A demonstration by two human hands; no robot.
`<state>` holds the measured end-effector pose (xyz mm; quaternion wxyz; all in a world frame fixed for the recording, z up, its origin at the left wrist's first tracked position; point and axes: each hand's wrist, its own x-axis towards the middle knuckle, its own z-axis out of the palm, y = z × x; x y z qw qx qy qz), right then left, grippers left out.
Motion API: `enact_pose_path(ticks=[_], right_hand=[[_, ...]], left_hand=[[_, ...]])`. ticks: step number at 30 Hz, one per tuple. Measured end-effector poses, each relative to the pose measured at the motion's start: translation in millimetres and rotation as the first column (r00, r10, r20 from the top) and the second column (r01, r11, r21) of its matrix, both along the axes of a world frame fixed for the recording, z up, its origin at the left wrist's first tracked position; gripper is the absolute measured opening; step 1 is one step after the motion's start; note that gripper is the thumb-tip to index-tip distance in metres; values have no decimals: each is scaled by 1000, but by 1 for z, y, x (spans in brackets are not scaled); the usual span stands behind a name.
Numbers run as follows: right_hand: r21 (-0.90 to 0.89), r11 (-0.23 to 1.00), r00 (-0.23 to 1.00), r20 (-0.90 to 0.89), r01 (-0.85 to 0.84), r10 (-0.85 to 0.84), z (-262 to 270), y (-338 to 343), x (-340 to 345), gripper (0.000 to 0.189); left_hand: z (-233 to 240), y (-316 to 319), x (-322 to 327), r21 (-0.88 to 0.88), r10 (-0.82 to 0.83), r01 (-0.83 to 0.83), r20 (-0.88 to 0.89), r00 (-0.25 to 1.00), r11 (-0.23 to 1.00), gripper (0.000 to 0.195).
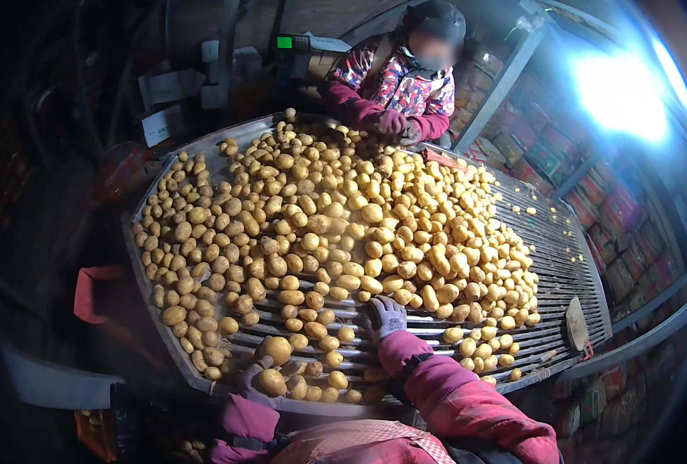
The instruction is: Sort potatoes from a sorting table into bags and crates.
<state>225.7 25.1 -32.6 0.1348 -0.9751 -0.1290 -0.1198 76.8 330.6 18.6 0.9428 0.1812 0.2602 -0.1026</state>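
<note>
Many yellow potatoes (372,213) lie heaped on a sorting table of metal slats (245,345). My left hand (255,384), in a pale work glove, is at the near edge. It grips potatoes; two large ones, an upper potato (275,350) and a lower potato (271,383), rest against its fingers, which are partly hidden. Reaching forward over bare slats, my right hand (389,316) wears a grey-purple glove. Its fingertips meet the near side of the heap, and its palm side is hidden.
Across the table a person (404,87) works with gloved hands together. A wooden paddle-shaped piece (576,325) lies on the right slats. A red container (91,293) stands left, cardboard boxes (162,124) and a lit scale display (285,42) behind. A metal post (497,93) rises at right.
</note>
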Motion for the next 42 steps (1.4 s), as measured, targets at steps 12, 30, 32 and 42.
enact_pose_path(ticks=[12,30,32,42], right_hand=[[-52,999,999,43,4,-2,-3,-1,2,48],[-147,984,991,68,-103,113,-29,-23,20,41],[-150,983,989,89,-103,118,-28,-22,21,38],[-71,981,984,9,-178,179,-51,-50,39,38]], left_hand=[[0,-3,8,98,-25,26,-14,1000,995,45],[-16,30,3,-98,229,-208,330,916,973,69],[-11,38,-2,-137,266,-236,280,922,962,61],[10,101,-82,421,399,-480,270,876,770,45]])
